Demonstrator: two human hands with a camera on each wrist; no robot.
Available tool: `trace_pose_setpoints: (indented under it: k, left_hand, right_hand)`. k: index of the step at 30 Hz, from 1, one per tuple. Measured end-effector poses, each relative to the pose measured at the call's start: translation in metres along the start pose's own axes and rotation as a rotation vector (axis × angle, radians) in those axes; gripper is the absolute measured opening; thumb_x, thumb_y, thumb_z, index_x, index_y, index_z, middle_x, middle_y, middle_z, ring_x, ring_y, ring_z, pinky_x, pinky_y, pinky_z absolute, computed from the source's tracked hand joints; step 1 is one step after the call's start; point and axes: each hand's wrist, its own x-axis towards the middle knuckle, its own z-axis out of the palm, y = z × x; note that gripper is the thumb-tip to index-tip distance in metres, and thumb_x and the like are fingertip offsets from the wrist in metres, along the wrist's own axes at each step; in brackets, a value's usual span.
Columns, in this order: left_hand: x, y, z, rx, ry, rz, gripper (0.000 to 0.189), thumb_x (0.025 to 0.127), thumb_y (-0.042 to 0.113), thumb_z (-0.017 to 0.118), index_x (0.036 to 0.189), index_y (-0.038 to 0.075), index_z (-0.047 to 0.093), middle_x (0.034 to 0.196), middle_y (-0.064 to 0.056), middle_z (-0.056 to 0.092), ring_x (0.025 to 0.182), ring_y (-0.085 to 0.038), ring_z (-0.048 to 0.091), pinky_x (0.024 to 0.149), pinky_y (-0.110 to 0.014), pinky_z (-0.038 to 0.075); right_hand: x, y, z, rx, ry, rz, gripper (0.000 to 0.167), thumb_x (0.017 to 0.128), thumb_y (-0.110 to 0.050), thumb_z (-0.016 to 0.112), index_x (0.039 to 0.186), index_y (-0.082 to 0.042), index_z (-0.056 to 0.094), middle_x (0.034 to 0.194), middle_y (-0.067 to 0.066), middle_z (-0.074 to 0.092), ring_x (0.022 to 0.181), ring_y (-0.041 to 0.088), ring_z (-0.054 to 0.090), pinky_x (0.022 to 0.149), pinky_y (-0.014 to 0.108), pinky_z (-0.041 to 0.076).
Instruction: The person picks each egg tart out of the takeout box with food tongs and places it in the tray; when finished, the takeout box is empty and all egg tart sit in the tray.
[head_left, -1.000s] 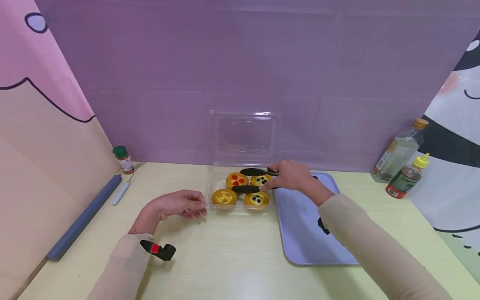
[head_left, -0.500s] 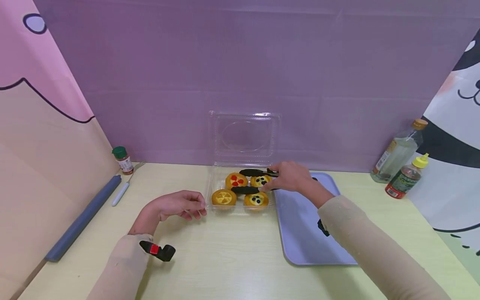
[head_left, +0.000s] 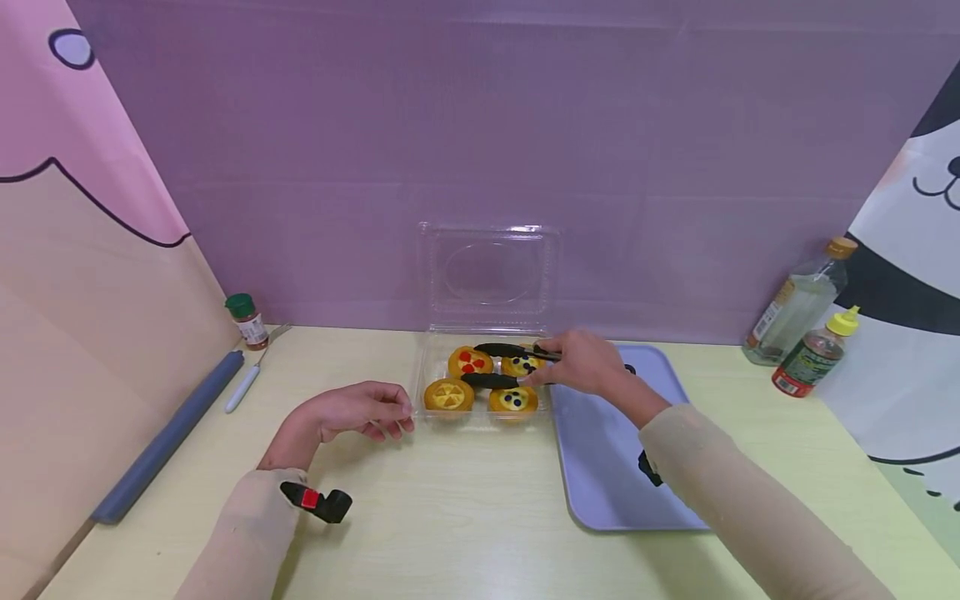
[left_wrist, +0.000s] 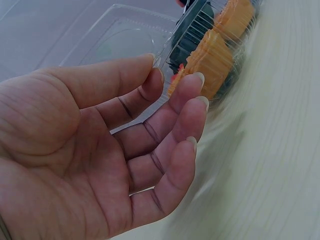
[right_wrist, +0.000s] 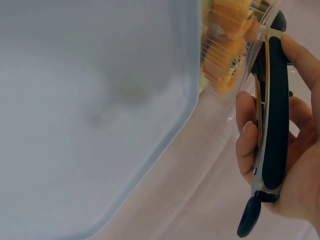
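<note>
My left hand [head_left: 363,410] pinches the near left corner of a clear plastic clamshell container [head_left: 425,367] between thumb and index finger; its other fingers are loosely bent. The lid [head_left: 487,271] stands raised at the back. Inside sit several egg tarts: one with red topping [head_left: 471,362], one with yellow pieces [head_left: 448,394], and two with dark berries, front [head_left: 513,399] and back [head_left: 517,365]. My right hand [head_left: 581,362] grips silver-and-black tongs [right_wrist: 276,115]. Their black tips [head_left: 491,380] reach either side of the red-topped tart's right part; contact is hard to tell.
A lilac tray [head_left: 622,467] lies right of the container, under my right forearm. At the far right stand a clear bottle [head_left: 795,304] and a yellow-capped bottle [head_left: 813,354]. A green-lidded jar [head_left: 246,320], a white-handled utensil [head_left: 243,387] and a blue-grey roll [head_left: 172,433] lie left.
The tongs have shifted slightly left, with the far tip moving further over the red-topped tart. That tart sits slightly further left. My left hand stays in place.
</note>
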Motion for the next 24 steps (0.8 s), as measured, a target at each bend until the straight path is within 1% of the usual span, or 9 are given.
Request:
trace_pose_setpoints:
  k: [2, 3, 6, 7, 10, 17, 20, 21, 24]
  left_hand:
    - [-0.0003, 0.0008, 0.0003, 0.001, 0.003, -0.002, 0.021, 0.101, 0.023, 0.06, 0.103, 0.003, 0.06, 0.103, -0.009, 0.069, 0.092, -0.023, 0.064, 0.078, -0.034, 0.054]
    - [-0.0004, 0.0012, 0.0004, 0.003, 0.005, -0.002, 0.021, 0.101, 0.023, 0.06, 0.103, 0.003, 0.06, 0.102, -0.009, 0.069, 0.092, -0.023, 0.064, 0.078, -0.034, 0.054]
    - [-0.0006, 0.0013, 0.0007, 0.005, 0.006, -0.002, 0.021, 0.101, 0.023, 0.059, 0.103, 0.002, 0.06, 0.102, -0.009, 0.069, 0.092, -0.024, 0.064, 0.079, -0.034, 0.054]
    - [-0.0006, 0.0013, 0.0008, 0.004, 0.004, 0.0, 0.021, 0.101, 0.023, 0.059, 0.104, 0.002, 0.06, 0.102, -0.009, 0.069, 0.092, -0.024, 0.064, 0.079, -0.034, 0.054]
    - [-0.0007, 0.0007, 0.0012, 0.003, 0.002, 0.0, 0.021, 0.101, 0.022, 0.059, 0.104, 0.002, 0.06, 0.102, -0.009, 0.069, 0.091, -0.024, 0.064, 0.079, -0.034, 0.054]
    - [-0.0006, 0.0005, 0.0016, 0.002, 0.002, 0.005, 0.02, 0.101, 0.022, 0.06, 0.103, 0.002, 0.06, 0.103, -0.011, 0.07, 0.09, -0.024, 0.064, 0.077, -0.034, 0.055]
    - [-0.0005, 0.0004, 0.0015, 0.0, 0.001, 0.004, 0.019, 0.101, 0.022, 0.06, 0.103, 0.002, 0.06, 0.103, -0.01, 0.07, 0.09, -0.024, 0.064, 0.077, -0.034, 0.054]
    - [-0.0005, 0.0004, 0.0015, 0.0, 0.001, 0.004, 0.019, 0.101, 0.022, 0.06, 0.102, 0.003, 0.06, 0.102, -0.01, 0.07, 0.09, -0.024, 0.064, 0.077, -0.034, 0.054]
    - [-0.0003, 0.0003, 0.0015, 0.002, 0.003, 0.005, 0.019, 0.101, 0.022, 0.06, 0.102, 0.003, 0.06, 0.101, -0.008, 0.07, 0.09, -0.024, 0.064, 0.077, -0.034, 0.054]
  right_hand:
    - [-0.0003, 0.001, 0.0009, 0.007, 0.0, 0.003, 0.079, 0.077, -0.062, 0.077, 0.143, -0.024, 0.056, 0.046, -0.005, 0.038, 0.048, 0.01, 0.017, 0.046, 0.028, 0.016]
    - [-0.0003, 0.0015, 0.0013, 0.01, -0.001, 0.001, 0.079, 0.077, -0.062, 0.077, 0.143, -0.024, 0.055, 0.048, -0.003, 0.042, 0.048, 0.01, 0.017, 0.046, 0.028, 0.016]
    - [0.0002, 0.0025, 0.0021, 0.009, 0.003, -0.005, 0.081, 0.076, -0.063, 0.077, 0.145, -0.027, 0.054, 0.061, 0.001, 0.057, 0.048, 0.01, 0.017, 0.046, 0.028, 0.016]
    - [0.0005, 0.0029, 0.0024, 0.009, 0.008, -0.009, 0.081, 0.076, -0.063, 0.077, 0.145, -0.027, 0.054, 0.068, 0.002, 0.063, 0.048, 0.01, 0.017, 0.046, 0.028, 0.017]
    - [0.0008, 0.0033, 0.0027, 0.008, 0.011, -0.019, 0.082, 0.075, -0.064, 0.078, 0.145, -0.029, 0.053, 0.077, 0.004, 0.066, 0.048, 0.01, 0.017, 0.046, 0.028, 0.017]
    - [-0.0004, 0.0029, 0.0018, -0.002, 0.014, -0.029, 0.078, 0.077, -0.063, 0.076, 0.144, -0.028, 0.055, 0.075, 0.006, 0.065, 0.048, 0.011, 0.019, 0.046, 0.029, 0.017]
    - [-0.0009, 0.0013, 0.0008, -0.016, 0.018, -0.037, 0.075, 0.078, -0.062, 0.076, 0.143, -0.027, 0.057, 0.066, 0.003, 0.06, 0.048, 0.011, 0.02, 0.046, 0.028, 0.018]
    - [-0.0012, 0.0006, 0.0006, -0.02, 0.017, -0.036, 0.075, 0.079, -0.062, 0.075, 0.142, -0.028, 0.057, 0.06, 0.002, 0.053, 0.048, 0.01, 0.019, 0.046, 0.028, 0.018]
    - [-0.0019, -0.0006, 0.0003, -0.029, 0.029, -0.04, 0.071, 0.08, -0.061, 0.075, 0.141, -0.028, 0.058, 0.052, -0.002, 0.045, 0.047, 0.01, 0.019, 0.045, 0.027, 0.018]
